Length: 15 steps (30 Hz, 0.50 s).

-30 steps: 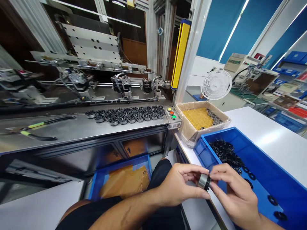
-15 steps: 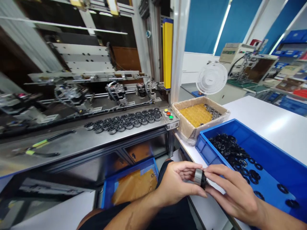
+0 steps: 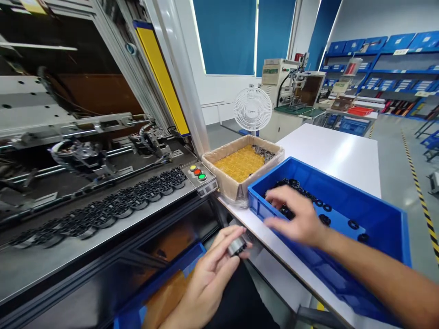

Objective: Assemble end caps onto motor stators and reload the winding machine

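Note:
My left hand pinches a stator core, a silver metal ring with a black toothed part at its end. It is held in front of the table edge, above my lap. Over the near side of a blue bin reaches my right hand, thumb and fingers apart and slightly blurred. Inside the bin lie many black plastic rings, some hidden behind this hand. Nothing shows between the right fingers.
Rows of ring cores line the machine's metal ledge, beside a button box. A plastic-lined carton with yellow contents stands behind the blue bin. Further back are a white fan and a white table.
My right hand has left the core and moved up over the blue bin. The left hand still holds the core, now lower and tilted. The view has turned right.

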Each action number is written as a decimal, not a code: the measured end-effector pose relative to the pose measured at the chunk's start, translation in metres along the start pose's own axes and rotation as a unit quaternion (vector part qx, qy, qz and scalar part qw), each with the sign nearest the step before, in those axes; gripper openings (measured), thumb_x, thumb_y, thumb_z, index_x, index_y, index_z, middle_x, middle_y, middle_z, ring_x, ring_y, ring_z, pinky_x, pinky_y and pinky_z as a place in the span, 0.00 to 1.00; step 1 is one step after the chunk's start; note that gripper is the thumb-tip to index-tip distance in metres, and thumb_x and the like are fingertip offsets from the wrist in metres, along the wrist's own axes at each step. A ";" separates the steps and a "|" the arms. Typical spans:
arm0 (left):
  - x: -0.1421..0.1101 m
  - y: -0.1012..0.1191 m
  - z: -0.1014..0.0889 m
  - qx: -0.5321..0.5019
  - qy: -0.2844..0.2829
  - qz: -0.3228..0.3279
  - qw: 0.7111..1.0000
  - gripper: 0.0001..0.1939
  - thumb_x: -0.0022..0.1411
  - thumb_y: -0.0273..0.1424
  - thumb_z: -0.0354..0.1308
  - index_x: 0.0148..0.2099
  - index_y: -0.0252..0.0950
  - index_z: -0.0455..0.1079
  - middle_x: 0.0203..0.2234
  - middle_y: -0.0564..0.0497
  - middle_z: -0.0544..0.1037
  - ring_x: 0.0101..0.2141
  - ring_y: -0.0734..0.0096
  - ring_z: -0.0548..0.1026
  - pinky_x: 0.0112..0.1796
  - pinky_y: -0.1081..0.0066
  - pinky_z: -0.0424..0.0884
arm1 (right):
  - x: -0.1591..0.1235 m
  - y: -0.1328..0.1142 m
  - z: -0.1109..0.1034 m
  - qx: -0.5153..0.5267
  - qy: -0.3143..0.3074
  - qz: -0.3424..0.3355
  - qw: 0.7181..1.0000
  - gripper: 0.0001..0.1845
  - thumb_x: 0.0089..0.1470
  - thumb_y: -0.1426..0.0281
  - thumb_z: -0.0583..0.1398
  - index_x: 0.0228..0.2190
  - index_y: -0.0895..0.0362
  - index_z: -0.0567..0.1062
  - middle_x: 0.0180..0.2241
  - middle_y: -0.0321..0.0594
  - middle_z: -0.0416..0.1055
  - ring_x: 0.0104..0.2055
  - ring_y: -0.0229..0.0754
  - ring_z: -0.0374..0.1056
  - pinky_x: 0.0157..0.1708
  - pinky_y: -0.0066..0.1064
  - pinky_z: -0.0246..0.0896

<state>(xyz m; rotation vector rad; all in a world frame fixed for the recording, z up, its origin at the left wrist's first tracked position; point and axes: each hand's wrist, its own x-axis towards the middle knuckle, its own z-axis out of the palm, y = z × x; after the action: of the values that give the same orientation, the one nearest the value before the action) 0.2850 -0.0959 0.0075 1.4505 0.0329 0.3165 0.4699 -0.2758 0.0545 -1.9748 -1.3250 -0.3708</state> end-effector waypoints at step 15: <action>0.010 0.001 -0.011 0.270 -0.061 0.036 0.960 0.31 0.52 0.33 0.71 0.58 0.39 0.72 0.45 0.44 0.81 0.43 0.59 0.78 0.46 0.66 0.72 | -0.030 0.171 0.039 -0.093 -0.062 0.094 0.989 0.16 0.58 0.60 0.61 0.26 0.58 0.81 0.26 0.47 0.77 0.26 0.44 0.74 0.26 0.33 0.68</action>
<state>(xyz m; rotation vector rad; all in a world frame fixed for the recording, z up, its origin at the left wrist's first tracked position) 0.2919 -0.0826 0.0090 2.0166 -0.0371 0.2874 0.6034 -0.3060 -0.0589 -2.2910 -1.2011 -0.2938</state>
